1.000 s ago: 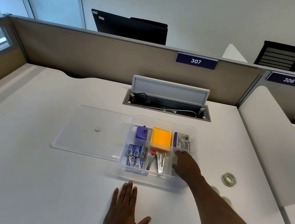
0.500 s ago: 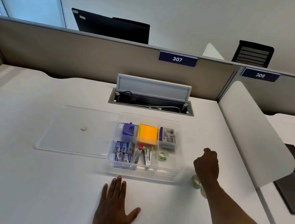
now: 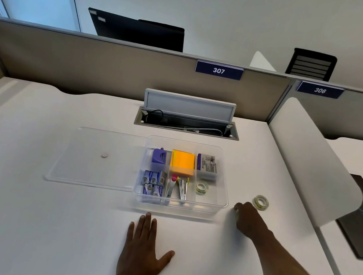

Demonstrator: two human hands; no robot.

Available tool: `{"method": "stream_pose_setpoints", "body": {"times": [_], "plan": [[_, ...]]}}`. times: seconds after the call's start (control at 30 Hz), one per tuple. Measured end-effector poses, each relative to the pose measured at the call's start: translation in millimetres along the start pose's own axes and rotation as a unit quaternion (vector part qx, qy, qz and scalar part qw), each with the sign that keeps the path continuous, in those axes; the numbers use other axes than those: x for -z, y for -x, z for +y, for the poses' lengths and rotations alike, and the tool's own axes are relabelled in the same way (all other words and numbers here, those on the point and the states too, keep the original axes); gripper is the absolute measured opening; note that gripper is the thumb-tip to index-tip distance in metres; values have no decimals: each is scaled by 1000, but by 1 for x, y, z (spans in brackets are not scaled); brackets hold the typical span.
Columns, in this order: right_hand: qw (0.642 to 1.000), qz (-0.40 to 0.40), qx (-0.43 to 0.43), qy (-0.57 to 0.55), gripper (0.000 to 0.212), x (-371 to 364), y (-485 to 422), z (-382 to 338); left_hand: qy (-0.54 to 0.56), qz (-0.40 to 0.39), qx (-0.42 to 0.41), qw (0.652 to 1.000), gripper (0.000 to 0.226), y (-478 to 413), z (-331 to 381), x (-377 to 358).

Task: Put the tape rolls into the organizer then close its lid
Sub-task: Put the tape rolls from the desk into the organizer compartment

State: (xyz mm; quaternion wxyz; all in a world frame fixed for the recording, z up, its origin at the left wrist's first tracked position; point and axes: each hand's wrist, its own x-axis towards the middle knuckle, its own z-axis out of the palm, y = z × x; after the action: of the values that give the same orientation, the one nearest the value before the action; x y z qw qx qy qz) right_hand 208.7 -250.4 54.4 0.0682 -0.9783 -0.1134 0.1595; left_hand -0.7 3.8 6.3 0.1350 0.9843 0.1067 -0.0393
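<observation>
White tabletop (image 3: 18, 218) under me: my left hand (image 3: 142, 253) lies flat and empty, near the organizer (image 3: 222, 202), probably to steady me. To the right, my right hand (image 3: 247, 220) is curled over a roll (image 3: 236, 213) just beside the organizer's wall; it seems to be grasping it, mostly hidden. Beyond, another roll (image 3: 261, 202) waits loose. One roll (image 3: 202, 188) already lies in the right front compartment. Farther left, the lid (image 3: 95, 159) lies open, leaving the compartments free.

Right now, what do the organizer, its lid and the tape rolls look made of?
Organizer: clear rigid plastic, glossy; contents show through the walls.
Lid: same clear plastic, desk visible beneath.
Tape rolls: translucent yellowish film, shiny, probably on plastic cores.
</observation>
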Motion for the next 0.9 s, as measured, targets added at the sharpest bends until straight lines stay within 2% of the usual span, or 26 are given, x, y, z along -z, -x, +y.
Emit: {"method": "stream_pose_setpoints", "body": {"times": [0.17,0.27,0.33,0.47,0.63,0.73,0.9], "plan": [[989,32,-82,-118,40,21,-12,-16,2,-3,1,1000,96,0,1,1],[981,134,-64,-123,41,38,-18,-29,2,-9,4,1000,96,0,1,1],[979,162,-36,-122,42,50,-23,-39,6,-13,7,1000,97,0,1,1],[980,145,26,-131,43,68,-33,-64,8,-22,12,1000,98,-1,1,1],[985,78,100,-115,43,66,-34,-94,9,-26,12,1000,98,0,2,4],[988,45,111,-97,46,59,-34,-104,12,-25,16,999,98,0,4,8],[990,36,106,-82,48,52,-33,-106,4,2,-4,1000,108,0,1,5]]}}
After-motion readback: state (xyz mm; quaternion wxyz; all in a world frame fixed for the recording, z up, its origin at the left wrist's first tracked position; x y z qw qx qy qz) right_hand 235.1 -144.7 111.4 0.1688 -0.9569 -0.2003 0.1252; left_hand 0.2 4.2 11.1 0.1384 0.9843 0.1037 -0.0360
